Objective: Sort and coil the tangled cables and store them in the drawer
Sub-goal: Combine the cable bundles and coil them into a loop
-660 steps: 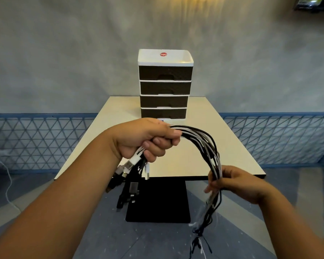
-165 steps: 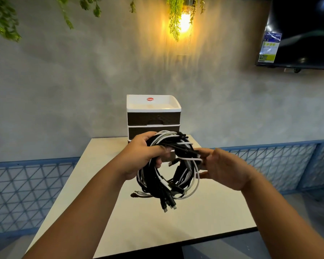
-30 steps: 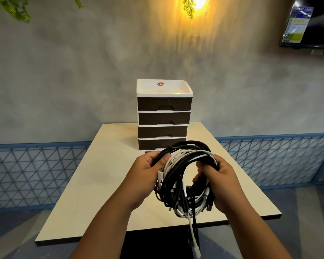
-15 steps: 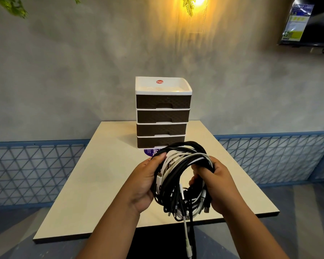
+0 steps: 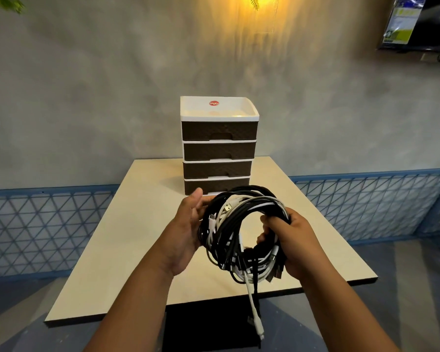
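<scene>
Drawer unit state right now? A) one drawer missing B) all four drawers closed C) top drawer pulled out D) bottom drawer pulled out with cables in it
B: all four brown fronts of the drawer unit sit flush, and the cable bundle is not yet stored, gripped by the right hand with the left hand against its side.

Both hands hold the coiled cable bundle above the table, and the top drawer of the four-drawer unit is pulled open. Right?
Not quite. In the head view the top drawer of the drawer unit is closed, like the three below. The rest holds.
</scene>
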